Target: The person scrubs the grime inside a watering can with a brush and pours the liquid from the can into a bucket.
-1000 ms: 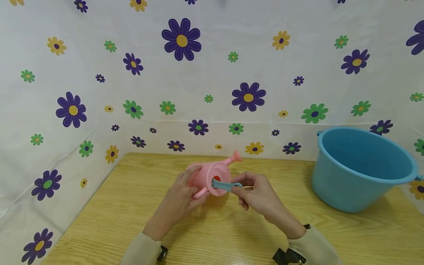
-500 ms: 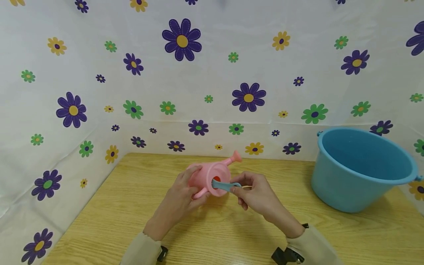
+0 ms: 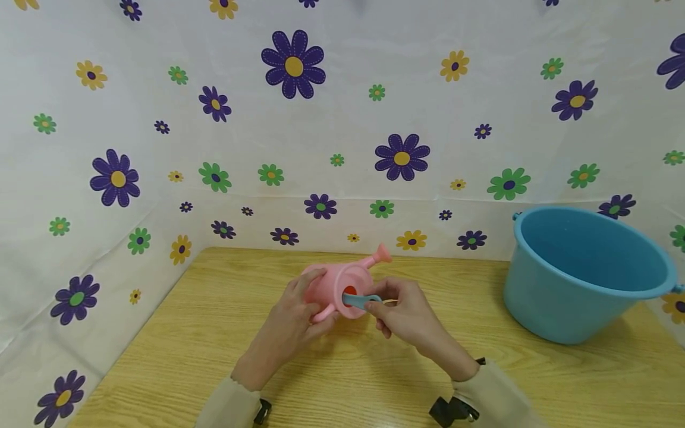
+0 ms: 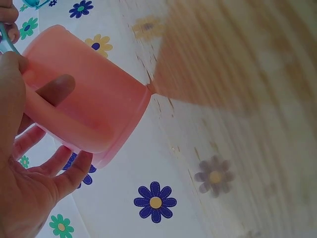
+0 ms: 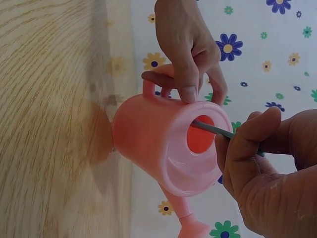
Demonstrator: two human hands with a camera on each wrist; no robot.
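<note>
A pink toy watering can (image 3: 325, 285) is tipped on the wooden table, its round top opening turned toward me and its spout (image 3: 379, 255) pointing to the back right. My left hand (image 3: 289, 318) grips its body and handle from the left; the left wrist view shows a finger passed through the handle (image 4: 69, 124). Between thumb and fingers, my right hand (image 3: 409, 315) pinches a slim blue handle (image 3: 353, 299) with a looped end. The handle's far end goes into the red-looking opening (image 5: 200, 141), so what it carries is hidden inside the can.
A large blue bucket (image 3: 562, 309) stands on the table (image 3: 176, 351) at the right. White flower-print sheeting (image 3: 342, 119) hangs behind the table and down its left side.
My right hand has shifted a little to the left, sliding the blue handle slightly deeper into the can's opening. My left hand and the watering can have stayed nearly still.
</note>
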